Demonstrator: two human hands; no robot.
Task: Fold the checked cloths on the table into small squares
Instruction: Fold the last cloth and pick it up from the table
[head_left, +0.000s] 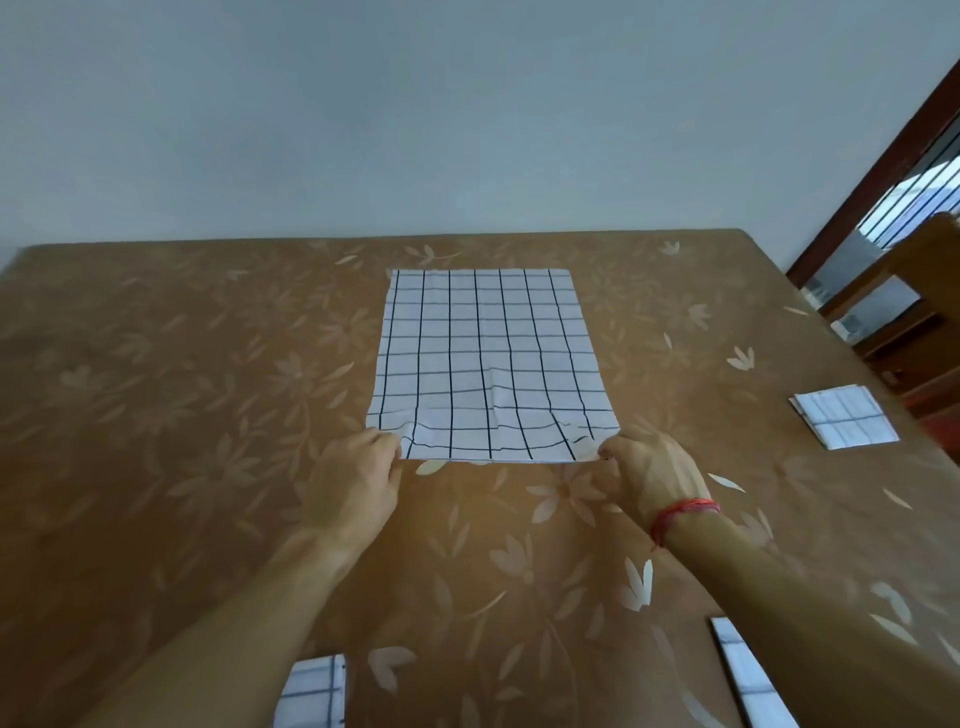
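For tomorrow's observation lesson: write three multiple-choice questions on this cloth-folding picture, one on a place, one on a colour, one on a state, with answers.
1. Where does the small folded cloth lie? A) by the table's right edge B) on the floor C) at the far left corner
2. The thread on the right hand's wrist is: A) green B) red C) white
3. The large cloth in the middle is: A) rolled up B) folded small C) spread open
Answers: 1 A, it sits beside the right edge; 2 B, the band is plainly red; 3 C, it lies open, the left hand and right hand pinching its near corners.
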